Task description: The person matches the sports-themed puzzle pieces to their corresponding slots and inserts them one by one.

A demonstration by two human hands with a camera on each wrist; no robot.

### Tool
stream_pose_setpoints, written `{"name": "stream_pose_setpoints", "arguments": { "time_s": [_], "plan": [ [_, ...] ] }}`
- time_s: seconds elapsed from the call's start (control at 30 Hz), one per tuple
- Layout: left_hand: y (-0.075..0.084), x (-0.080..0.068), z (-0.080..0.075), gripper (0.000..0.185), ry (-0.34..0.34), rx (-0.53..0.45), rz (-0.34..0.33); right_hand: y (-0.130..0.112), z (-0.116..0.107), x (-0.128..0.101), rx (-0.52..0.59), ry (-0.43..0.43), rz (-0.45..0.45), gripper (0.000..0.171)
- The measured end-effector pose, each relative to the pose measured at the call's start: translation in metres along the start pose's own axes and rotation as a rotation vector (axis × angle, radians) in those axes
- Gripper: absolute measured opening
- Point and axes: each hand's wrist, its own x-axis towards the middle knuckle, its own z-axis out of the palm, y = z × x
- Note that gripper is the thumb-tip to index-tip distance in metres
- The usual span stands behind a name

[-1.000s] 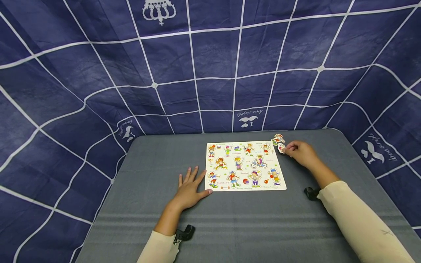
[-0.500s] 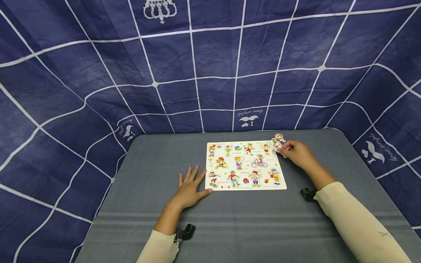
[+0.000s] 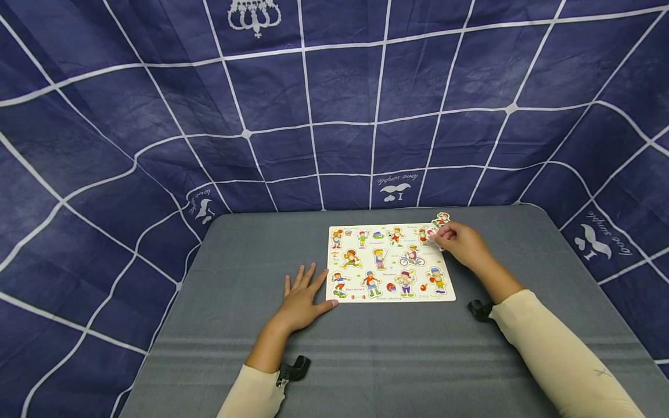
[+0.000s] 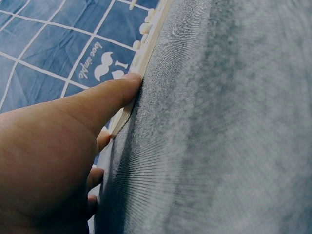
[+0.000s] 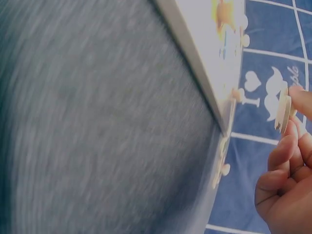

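A wooden knob puzzle board [image 3: 428,264] with cartoon sports figures lies on the grey table. My left hand [image 3: 298,307] rests flat with fingers spread at its left edge. In the left wrist view the thumb [image 4: 117,92] touches that edge. My right hand [image 3: 462,244] pinches a small puzzle piece [image 5: 282,114] between thumb and fingers, over the board's upper right corner in the head view. The right wrist view shows this piece edge-on, raised above the board; its picture is mostly hidden by the fingers.
One loose puzzle piece [image 3: 442,219] lies just beyond the board's upper right corner. Several knobbed figures, such as the cyclist [image 3: 412,256], sit on the board. Blue curtain [image 3: 340,145] with white lines rises behind and beside the grey table [image 3: 251,255].
My right hand has moved left with the puzzle piece, from beside the board to over its upper right corner. The left hand and board have stayed in place.
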Motion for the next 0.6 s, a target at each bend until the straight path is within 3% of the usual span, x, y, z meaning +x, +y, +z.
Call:
{"name": "stream_pose_setpoints", "arguments": {
  "time_s": [0.6],
  "plan": [
    [0.0,0.0,-0.002,0.084,-0.028,-0.001,-0.016,-0.03,0.018,0.007,0.001,-0.039,-0.006,0.019]
  ]
}}
